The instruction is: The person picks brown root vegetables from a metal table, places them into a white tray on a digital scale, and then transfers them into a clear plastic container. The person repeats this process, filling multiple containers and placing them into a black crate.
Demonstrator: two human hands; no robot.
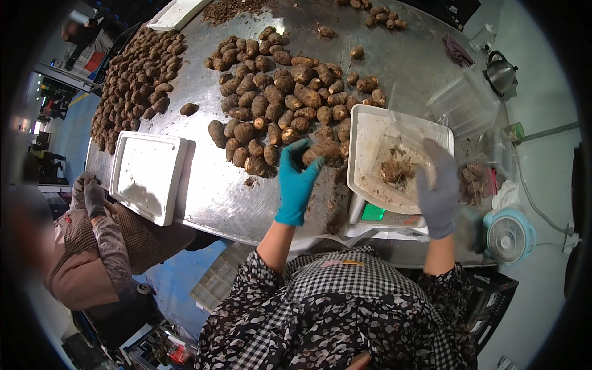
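Note:
My left hand (298, 182), in a teal glove, grips a brown taro (320, 153) beside the left edge of a weighing tray. My right hand (439, 191), in a grey glove and blurred by motion, is over the right part of that tray with its fingers stretched and apart; nothing shows in it. On the white tray (364, 157), dirty with soil crumbs, lies another taro (398, 171). Under the tray is a scale with a lit green display (373, 212). Past my left hand spreads a large pile of taros (274, 102) on the metal table (225, 200).
At the left are an empty white tray (148, 176) and another taro heap (139, 74). A seated person's gloved hands (88, 192) are near the table edge. To the right stand a clear plastic bin (467, 102), a kettle (501, 73) and a small blue fan (509, 236).

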